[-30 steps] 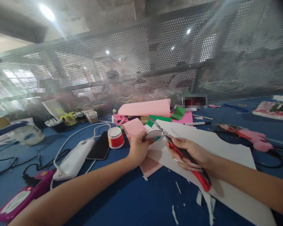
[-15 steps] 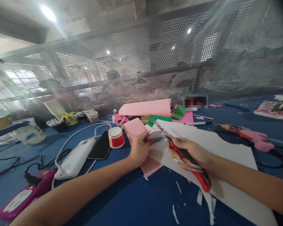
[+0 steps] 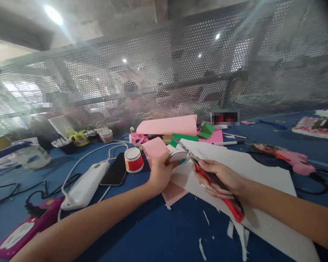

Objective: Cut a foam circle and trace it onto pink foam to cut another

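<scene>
My left hand (image 3: 160,174) is closed on the near edge of a small white paper disc (image 3: 177,156), held above the papers. My right hand (image 3: 221,179) is wrapped round the handles of red-and-black scissors (image 3: 236,212). The blades point away to the upper left, meeting the disc's right edge. Below both hands lies a large white paper sheet (image 3: 265,174) with a cut edge, partly over pink paper (image 3: 156,148). Thin white scraps (image 3: 202,249) are scattered on the blue table. A small red-and-white cup-like piece (image 3: 134,165) stands left of my left hand.
On the left lie a black phone (image 3: 114,170), a white power strip (image 3: 86,185), cables and a magenta device (image 3: 30,227). To the right is a pink glue gun (image 3: 292,157). A pink paper roll (image 3: 166,126) and green paper (image 3: 207,131) lie before the perforated metal screen (image 3: 158,69).
The view has shifted slightly, moving the table items a little to the left. The disc is tilted a bit differently in my left hand; both grips look the same.
</scene>
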Demonstrator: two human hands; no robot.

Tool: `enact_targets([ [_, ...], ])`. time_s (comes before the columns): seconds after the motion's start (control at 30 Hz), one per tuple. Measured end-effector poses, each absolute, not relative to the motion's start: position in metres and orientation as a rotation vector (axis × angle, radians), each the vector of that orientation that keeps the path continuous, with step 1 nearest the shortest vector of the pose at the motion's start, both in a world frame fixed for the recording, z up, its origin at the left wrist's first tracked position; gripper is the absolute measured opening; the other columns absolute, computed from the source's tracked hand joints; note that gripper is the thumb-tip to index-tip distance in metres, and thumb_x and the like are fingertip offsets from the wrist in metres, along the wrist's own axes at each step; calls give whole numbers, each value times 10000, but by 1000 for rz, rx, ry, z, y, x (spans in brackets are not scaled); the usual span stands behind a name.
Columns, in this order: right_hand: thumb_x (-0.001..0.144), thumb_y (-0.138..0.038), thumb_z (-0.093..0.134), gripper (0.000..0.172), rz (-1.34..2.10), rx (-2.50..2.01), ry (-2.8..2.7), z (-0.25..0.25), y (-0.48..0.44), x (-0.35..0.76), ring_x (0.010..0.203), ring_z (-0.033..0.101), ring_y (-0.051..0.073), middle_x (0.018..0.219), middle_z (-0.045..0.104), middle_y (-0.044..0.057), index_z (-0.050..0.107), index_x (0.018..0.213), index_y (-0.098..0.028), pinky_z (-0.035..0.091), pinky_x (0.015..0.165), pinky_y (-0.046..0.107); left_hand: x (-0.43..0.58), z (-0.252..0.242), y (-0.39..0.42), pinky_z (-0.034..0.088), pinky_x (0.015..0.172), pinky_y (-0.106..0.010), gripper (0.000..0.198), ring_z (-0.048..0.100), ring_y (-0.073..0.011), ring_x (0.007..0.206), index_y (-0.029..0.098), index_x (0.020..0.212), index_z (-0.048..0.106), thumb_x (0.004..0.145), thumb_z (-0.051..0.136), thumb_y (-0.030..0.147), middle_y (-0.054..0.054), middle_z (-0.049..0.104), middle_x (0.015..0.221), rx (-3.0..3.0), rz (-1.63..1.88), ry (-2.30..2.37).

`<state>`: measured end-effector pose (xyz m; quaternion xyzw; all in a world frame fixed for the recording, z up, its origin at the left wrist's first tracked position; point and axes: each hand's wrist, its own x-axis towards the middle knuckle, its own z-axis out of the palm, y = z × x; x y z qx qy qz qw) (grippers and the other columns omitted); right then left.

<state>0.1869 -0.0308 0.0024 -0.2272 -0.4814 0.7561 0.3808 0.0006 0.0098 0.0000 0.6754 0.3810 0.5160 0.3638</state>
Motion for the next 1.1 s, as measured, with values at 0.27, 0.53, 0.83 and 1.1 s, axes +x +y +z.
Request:
enact_targets([
  [0.27, 929, -375, 430, 301, 1918, -597, -1239, 1, -31, 186, 203, 255, 25, 456, 516, -52, 549, 762, -155, 245, 223, 146, 0, -1, 9, 428, 644, -252, 156, 557, -144, 677, 139, 793, 676, 659, 603, 108, -3, 660, 714, 1755, 1301, 983],
  [0.53, 931, -338, 422, 288, 1916, -599, -1227, 5, -33, 185, 203, 263, 27, 463, 534, -41, 563, 764, -151, 270, 224, 145, -2, -7, 15, 477, 725, -288, 230, 598, -166, 760, 150, 849, 679, 651, 578, 90, -31, 685, 813, 1597, 1386, 939],
  [0.83, 912, -364, 459, 286, 1901, -632, -1226, 4, -35, 184, 201, 270, 30, 453, 531, -42, 562, 754, -150, 263, 226, 144, -2, -3, 12, 469, 676, -257, 176, 579, -141, 695, 149, 786, 683, 655, 588, 81, -11, 678, 737, 1723, 1392, 1010],
  [1.1, 914, -393, 460, 323, 1921, -608, -1247, 5, -34, 185, 197, 262, 23, 449, 520, -50, 546, 719, -151, 250, 218, 139, 1, 4, 5, 462, 661, -255, 185, 592, -154, 703, 152, 807, 692, 658, 599, 94, -1, 697, 743, 1803, 1315, 1021],
])
